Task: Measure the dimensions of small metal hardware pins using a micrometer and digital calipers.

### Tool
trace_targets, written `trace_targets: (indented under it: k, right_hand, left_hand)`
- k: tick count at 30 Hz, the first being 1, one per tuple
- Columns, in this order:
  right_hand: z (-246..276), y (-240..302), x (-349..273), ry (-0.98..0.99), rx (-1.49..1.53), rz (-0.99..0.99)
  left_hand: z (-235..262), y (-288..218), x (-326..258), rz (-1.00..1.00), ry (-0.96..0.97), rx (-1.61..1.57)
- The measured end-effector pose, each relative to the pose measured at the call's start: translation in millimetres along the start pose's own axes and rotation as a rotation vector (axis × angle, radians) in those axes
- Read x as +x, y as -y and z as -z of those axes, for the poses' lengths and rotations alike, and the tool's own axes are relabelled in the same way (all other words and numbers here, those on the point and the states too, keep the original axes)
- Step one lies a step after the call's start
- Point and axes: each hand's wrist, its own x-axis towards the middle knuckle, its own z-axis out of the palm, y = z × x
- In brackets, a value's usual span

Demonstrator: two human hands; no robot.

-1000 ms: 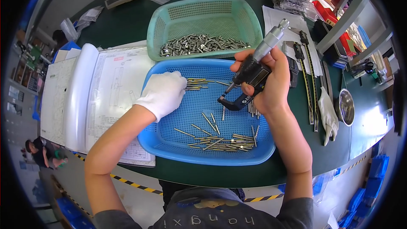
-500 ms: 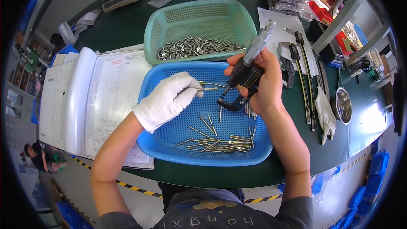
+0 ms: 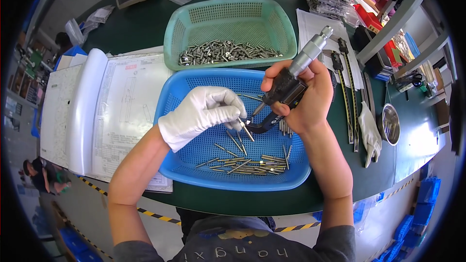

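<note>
My left hand (image 3: 204, 115), in a white glove, is closed on a thin metal pin (image 3: 246, 130) pinched between its fingertips. The pin slants down toward the right, beside the jaws of a digital micrometer. My bare right hand (image 3: 310, 99) is wrapped round that micrometer (image 3: 287, 86), whose silver thimble points up and right. Its black frame reaches close to the left fingertips; whether the jaws touch the pin I cannot tell. Both hands are over a blue perforated basket (image 3: 233, 184). Several loose metal pins (image 3: 247, 166) lie along the basket's near side, and others are partly hidden under my right hand.
Behind stands a green basket (image 3: 230, 7) with a heap of short metal pins. A drawing (image 3: 128, 106) in a clear sleeve lies left. To the right are calipers (image 3: 344, 97), a spare white glove (image 3: 370, 136) and a metal bowl (image 3: 390, 123). A person in purple sits far right.
My left hand has moved right, turning the pin from nearly level to slanting down beside the micrometer's jaws. The micrometer has shifted slightly right and tilted further over.
</note>
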Motion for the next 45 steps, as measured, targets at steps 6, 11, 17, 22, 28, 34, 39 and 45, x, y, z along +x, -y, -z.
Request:
trace_targets:
  k: [6, 11, 17, 22, 28, 34, 39, 45]
  right_hand:
    - [-2.9, 0.2, -3.2, 0.086, -0.028, 0.004]
    - [-3.4, -2.3, -5.0, 0.140, -0.013, -0.001]
    - [-5.1, -2.5, -5.7, 0.182, -0.007, -0.023]
    - [-4.5, -1.5, -6.2, 0.171, -0.001, -0.043]
    - [1.3, -3.5, -4.6, 0.268, 0.092, -0.056]
    - [-1.5, -6.8, -5.0, 0.287, 0.030, 0.010]
    - [1.4, -5.9, -6.4, 0.234, -0.061, -0.001]
    - [-1.5, -5.3, -4.2, 0.167, -0.068, -0.048]
  left_hand:
    - [-0.6, 1.1, 0.3, 0.040, -0.031, -0.063]
    - [-3.8, 2.1, 1.3, 0.091, 0.012, -0.045]
    - [-2.9, 7.1, 4.0, 0.122, 0.046, -0.047]
    - [-2.1, 8.7, 3.3, 0.111, 0.064, -0.082]
    - [-2.7, 7.7, 3.4, 0.115, 0.071, -0.071]
    - [-1.1, 10.0, 3.4, 0.146, 0.086, -0.093]
    - [-4.9, 8.4, 5.0, 0.152, 0.126, -0.070]
    - [-2.0, 11.1, 1.1, 0.230, 0.102, -0.138]
